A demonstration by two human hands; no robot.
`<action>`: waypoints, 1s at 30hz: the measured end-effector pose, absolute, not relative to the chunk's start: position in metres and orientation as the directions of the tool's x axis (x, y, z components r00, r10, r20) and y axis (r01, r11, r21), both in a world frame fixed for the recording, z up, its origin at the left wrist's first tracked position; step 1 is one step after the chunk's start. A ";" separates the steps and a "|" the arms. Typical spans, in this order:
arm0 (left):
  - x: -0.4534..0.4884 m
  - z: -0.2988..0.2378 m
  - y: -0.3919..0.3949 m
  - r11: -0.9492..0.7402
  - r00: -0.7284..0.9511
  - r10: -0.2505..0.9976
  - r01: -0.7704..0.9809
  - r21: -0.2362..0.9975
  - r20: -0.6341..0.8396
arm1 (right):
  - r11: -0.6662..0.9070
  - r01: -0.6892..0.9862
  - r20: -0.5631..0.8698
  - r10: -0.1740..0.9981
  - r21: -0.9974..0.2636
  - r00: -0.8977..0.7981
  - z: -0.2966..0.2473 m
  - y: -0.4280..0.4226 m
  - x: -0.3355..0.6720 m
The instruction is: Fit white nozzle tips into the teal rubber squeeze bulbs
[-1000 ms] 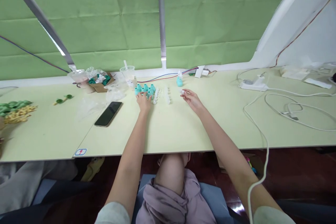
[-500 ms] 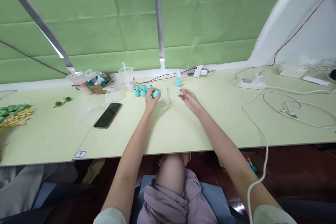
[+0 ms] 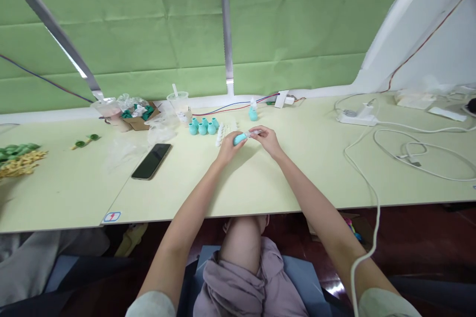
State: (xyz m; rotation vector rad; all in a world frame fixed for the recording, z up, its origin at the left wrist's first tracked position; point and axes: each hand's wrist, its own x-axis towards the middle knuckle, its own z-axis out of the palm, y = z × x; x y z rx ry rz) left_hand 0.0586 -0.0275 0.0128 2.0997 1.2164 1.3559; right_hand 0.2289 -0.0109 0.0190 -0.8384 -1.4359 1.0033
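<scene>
My left hand [image 3: 227, 148] is closed around a small turquoise vase-shaped piece [image 3: 239, 139], its neck turned to the right. Between the fingertips of my right hand [image 3: 268, 139] is a small whitish, translucent piece [image 3: 254, 132], which meets the neck end of the turquoise one; whether it sits inside cannot be made out. Several like turquoise pieces [image 3: 202, 129] stand upright just beyond my left hand. White knobby pieces [image 3: 222, 131] lie in rows beside them. Farther back stands a turquoise piece with a whitish pointed top [image 3: 253, 111].
A phone [image 3: 151, 161] lies left of my left arm. Behind it are a plastic bag [image 3: 162, 129], a cup with a straw [image 3: 180, 106] and a cardboard box [image 3: 139, 122]. Green and yellow parts [image 3: 20, 158] are heaped far left. A power strip [image 3: 357, 118] and white cables [image 3: 420, 158] lie right.
My left hand has carried the turquoise piece rightward from the group to my right hand. The whitish piece now meets its neck. The white rows show more fully.
</scene>
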 end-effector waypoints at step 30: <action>0.063 0.002 -0.030 -0.605 0.295 0.711 0.719 0.342 0.638 | 0.329 0.167 0.318 0.944 -0.930 -0.088 0.023 -0.027 0.226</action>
